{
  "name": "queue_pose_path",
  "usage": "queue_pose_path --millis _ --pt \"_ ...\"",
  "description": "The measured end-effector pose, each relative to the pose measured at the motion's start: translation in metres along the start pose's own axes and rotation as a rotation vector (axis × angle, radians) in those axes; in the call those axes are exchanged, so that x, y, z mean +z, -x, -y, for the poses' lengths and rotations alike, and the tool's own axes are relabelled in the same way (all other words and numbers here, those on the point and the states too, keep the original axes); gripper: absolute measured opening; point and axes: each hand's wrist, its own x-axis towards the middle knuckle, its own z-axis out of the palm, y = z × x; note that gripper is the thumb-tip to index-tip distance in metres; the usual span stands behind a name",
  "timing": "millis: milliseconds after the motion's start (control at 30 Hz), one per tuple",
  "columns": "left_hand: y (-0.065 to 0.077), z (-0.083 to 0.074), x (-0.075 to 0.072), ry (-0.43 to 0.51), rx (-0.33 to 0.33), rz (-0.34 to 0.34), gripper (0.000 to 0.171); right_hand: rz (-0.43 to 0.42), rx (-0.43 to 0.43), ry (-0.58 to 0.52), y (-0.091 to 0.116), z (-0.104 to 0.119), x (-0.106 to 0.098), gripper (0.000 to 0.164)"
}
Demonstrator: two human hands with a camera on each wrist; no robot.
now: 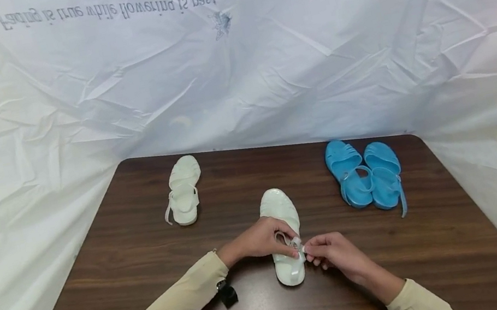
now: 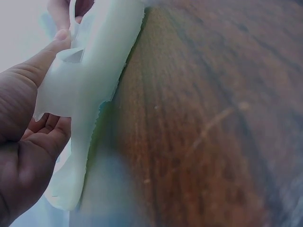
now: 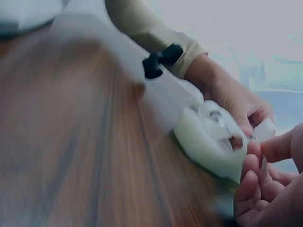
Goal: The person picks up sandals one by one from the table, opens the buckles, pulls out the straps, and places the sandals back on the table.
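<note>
A white sandal (image 1: 278, 208) lies on the table in front of me, toe pointing away. My left hand (image 1: 260, 239) reaches over its left side and pinches the ankle strap near the buckle (image 1: 296, 244) between thumb and fingers. On the sandal's right side, my right hand (image 1: 338, 256) pinches the strap's end between thumb and forefinger. In the left wrist view the sandal's side (image 2: 102, 52) stands close to the left hand (image 2: 28, 118). The right wrist view shows the right hand (image 3: 279, 175) at the strap, with its fingertips meeting the left hand's; the buckle is partly hidden there.
A second white sandal (image 1: 183, 188) lies at the back left, its strap loose. Two blue sandals (image 1: 356, 186) lie side by side at the back right, one with a strap hanging out. White sheeting (image 1: 233, 69) surrounds the dark wooden table (image 1: 145, 250).
</note>
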Motion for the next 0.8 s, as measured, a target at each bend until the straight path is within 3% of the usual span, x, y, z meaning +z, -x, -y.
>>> queue_pose_path --millis 100,367,567,800 --pt "0.0001 0.0001 0.0001 0.001 0.000 -0.002 0.025 0.027 0.014 -0.031 -0.0003 0.0011 0.0012 0.029" --pt "0.0004 0.0000 -0.0010 0.017 -0.003 -0.003 0.025 -0.029 -0.008 0.061 -0.0007 0.0023 0.0020 0.024" --pt "0.0014 0.0002 -0.0010 0.026 0.006 -0.003 0.025 -0.026 0.016 -0.001 0.0022 -0.0005 0.0005 0.025" --pt "0.0011 -0.0010 -0.0013 -0.005 0.014 0.000 0.025 -0.024 -0.013 -0.033 0.0032 -0.0025 -0.0012 0.024"
